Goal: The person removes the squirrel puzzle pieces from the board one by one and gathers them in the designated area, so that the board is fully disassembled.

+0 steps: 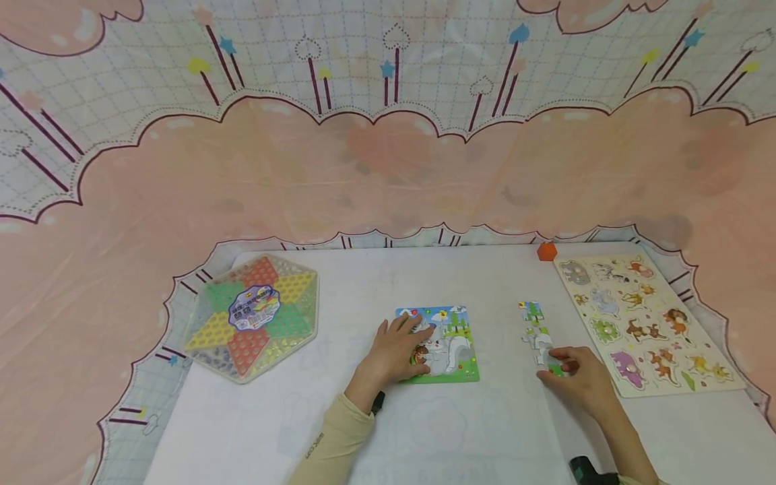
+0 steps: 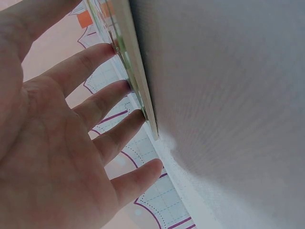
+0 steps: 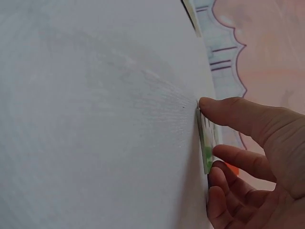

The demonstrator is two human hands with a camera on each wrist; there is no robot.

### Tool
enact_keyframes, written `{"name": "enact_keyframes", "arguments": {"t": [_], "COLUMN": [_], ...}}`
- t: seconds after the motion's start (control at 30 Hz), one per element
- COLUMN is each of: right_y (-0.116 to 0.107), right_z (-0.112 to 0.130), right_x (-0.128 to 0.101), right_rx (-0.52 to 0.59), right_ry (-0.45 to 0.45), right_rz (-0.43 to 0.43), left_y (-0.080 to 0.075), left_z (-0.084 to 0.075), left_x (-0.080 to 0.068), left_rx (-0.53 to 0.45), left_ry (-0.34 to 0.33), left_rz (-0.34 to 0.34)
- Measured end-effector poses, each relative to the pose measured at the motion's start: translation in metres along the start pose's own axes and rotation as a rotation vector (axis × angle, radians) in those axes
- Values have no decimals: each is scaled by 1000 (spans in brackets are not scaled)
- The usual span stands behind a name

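- The lower puzzle piece [image 1: 556, 370] could skid or tip out from between the right hand's [image 1: 578, 377] thumb and forefinger, I judge, since it is thin and lies almost flat on the surface [image 1: 461, 438], leaving little edge to grip;
- the middle puzzle piece [image 1: 538, 337] lies just beyond those fingers, so a careless lift could drag it askew; the upper puzzle piece [image 1: 532, 310], farther ahead of them, seems safer;
- the animal board [image 1: 651, 323] sits just to the right of the right fingers, and a wide swing that way could knock it;
- the squirrel puzzle [image 1: 451, 360] lies under the left hand's [image 1: 394, 350] fingers; uneven pressure near its left edge might make it slide or shift its parts;
- left hand: palm down, fingers spread, three fingertips touching the printed face in the left wrist view, the little finger past the edge; forearm reaching in from the near side;
- right hand: thumb and forefinger pinching the lower puzzle piece across its near and far sides; the other fingers curled beneath, low by the surface; wrist raised behind them.
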State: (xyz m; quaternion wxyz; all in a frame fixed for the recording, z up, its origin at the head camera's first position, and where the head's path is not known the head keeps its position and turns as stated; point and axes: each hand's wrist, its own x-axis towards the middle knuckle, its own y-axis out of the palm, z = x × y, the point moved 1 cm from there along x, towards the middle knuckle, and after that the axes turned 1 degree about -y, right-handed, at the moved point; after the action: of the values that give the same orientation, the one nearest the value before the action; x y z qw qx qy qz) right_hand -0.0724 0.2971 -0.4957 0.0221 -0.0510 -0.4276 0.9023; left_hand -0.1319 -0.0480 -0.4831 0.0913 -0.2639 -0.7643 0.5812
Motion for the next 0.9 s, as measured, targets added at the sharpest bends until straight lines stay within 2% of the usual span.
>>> {"name": "enact_keyframes", "arguments": {"t": [0.17, 0.23, 0.37, 0.67, 0.9], "right_y": [-3, -1, 8, 43, 73], "right_z": [4, 9, 24, 65, 97], "right_x": [3, 6, 13, 28, 39], "right_rx": [44, 77, 127, 179, 168], "right_ry": [27, 10, -58, -109, -133], "right_rz": [-35, -71, -88, -20, 23], "left_y": [0, -1, -2, -3, -2], "left_z": [0, 0, 0, 0, 1], "left_x": [0, 0, 0, -1, -1], "left_rx": [-6, -10, -15, -15, -15], "left_ry": [4, 5, 5, 0, 1], "left_rz": [0, 0, 0, -4, -11]}}
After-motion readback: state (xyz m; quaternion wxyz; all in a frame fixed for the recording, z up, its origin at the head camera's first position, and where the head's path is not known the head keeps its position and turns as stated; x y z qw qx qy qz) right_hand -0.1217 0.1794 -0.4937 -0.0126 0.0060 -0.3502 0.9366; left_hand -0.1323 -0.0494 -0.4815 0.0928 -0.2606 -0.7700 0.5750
